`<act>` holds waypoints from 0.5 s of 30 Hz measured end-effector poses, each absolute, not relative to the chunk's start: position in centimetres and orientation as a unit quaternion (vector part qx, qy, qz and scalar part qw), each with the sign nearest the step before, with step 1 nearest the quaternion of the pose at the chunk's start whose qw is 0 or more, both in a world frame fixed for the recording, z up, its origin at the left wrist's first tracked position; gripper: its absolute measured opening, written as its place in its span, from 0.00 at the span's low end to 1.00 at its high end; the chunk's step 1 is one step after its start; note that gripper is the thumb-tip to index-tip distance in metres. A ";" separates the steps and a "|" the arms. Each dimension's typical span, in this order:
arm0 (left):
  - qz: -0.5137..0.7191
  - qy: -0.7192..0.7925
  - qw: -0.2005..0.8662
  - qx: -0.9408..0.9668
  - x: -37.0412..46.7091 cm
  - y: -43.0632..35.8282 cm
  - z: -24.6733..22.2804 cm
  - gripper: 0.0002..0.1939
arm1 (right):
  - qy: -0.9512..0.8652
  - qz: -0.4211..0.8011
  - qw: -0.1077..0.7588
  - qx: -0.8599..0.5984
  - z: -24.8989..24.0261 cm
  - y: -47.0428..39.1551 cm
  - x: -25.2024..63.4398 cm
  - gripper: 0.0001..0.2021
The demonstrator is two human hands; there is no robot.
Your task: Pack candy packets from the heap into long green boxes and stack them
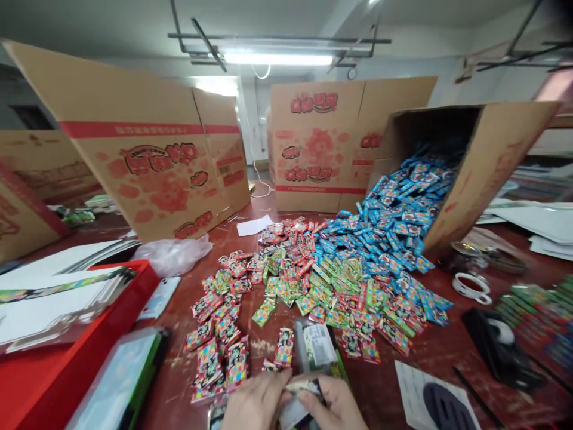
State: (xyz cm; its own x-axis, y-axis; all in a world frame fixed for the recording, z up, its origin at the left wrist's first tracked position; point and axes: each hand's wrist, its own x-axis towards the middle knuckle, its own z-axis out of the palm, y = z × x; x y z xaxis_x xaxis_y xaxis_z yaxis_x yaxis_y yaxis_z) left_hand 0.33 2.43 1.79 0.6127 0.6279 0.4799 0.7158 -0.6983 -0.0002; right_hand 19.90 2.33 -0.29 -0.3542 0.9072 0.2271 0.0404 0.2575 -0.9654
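At the bottom centre, my left hand [257, 401] and my right hand [333, 406] meet over a clear plastic packet [293, 412]. My right thumb and fingers grip the packet; my left fingers are bent against its upper edge, their tips hidden. Just beyond them lies another clear packet with a printed label [319, 343]. Small red sachets [237, 358] are left of and ahead of my hands. Green sachets [286, 286] lie mixed with red ones in the middle, beside a big heap of blue sachets [385, 221].
A tipped carton [501, 155] spills the blue sachets. Large cartons [165, 173] stand behind. A red tray [111, 328] with cards is at left, a plastic bag [174, 257] beyond it. At right are a black tape dispenser [496, 346] and a white ring [470, 289].
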 end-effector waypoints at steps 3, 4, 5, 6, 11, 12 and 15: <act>-0.187 -0.377 -0.016 -0.907 1.0 2.3 3.5 0.09 | -0.729 0.227 0.471 -0.441 1.7 2.0 20.8 0.09; -0.164 -0.372 -0.029 -0.913 1.4 2.3 4.5 0.07 | -0.759 0.161 0.451 -0.442 2.7 2.0 21.1 0.10; -0.141 -0.362 -0.032 -0.921 1.8 2.3 5.4 0.06 | -0.795 0.127 0.413 -0.426 3.7 2.2 21.5 0.10; -0.120 -0.354 -0.022 -0.927 2.0 2.4 6.2 0.05 | -0.831 0.118 0.367 -0.401 4.7 2.5 21.9 0.08; -0.156 -0.370 0.096 -0.911 -1.2 2.0 7.1 0.17 | -0.890 0.086 0.288 -0.342 7.7 4.1 25.4 0.07; -0.176 -0.365 0.119 -0.906 -2.4 1.7 6.9 0.20 | -0.892 0.063 0.295 -0.336 8.0 4.3 26.0 0.07; -0.218 -0.422 0.142 -0.868 -4.1 1.2 6.8 0.15 | -0.894 0.024 0.304 -0.328 8.6 4.8 26.0 0.08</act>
